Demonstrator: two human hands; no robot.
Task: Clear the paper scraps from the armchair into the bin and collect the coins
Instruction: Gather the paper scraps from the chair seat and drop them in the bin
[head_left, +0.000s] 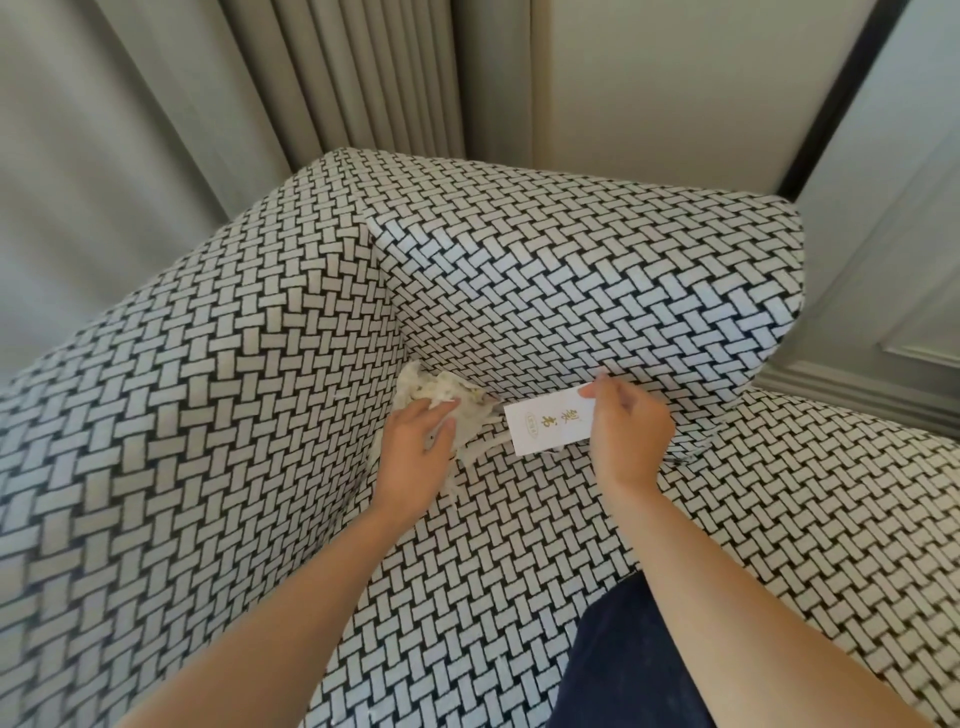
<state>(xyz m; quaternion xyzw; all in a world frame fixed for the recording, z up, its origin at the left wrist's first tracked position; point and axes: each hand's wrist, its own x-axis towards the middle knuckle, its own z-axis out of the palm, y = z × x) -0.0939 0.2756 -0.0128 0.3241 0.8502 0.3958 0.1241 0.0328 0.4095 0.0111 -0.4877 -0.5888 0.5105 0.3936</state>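
I look down into an armchair (571, 291) covered in black-and-white woven-pattern fabric. A heap of white paper scraps (447, 400) lies in the back left corner of the seat, where armrest and backrest meet. My left hand (415, 447) rests on the heap, its fingers curled into the scraps. My right hand (631, 431) pinches one end of a white card (545, 423) printed with gold characters, held just above the seat beside the heap. No coins and no bin are in view.
Grey curtains (156, 130) hang behind the chair on the left. A pale panelled wall with a moulding (883, 338) stands on the right. My dark blue trouser leg (623, 660) shows at the seat's front edge.
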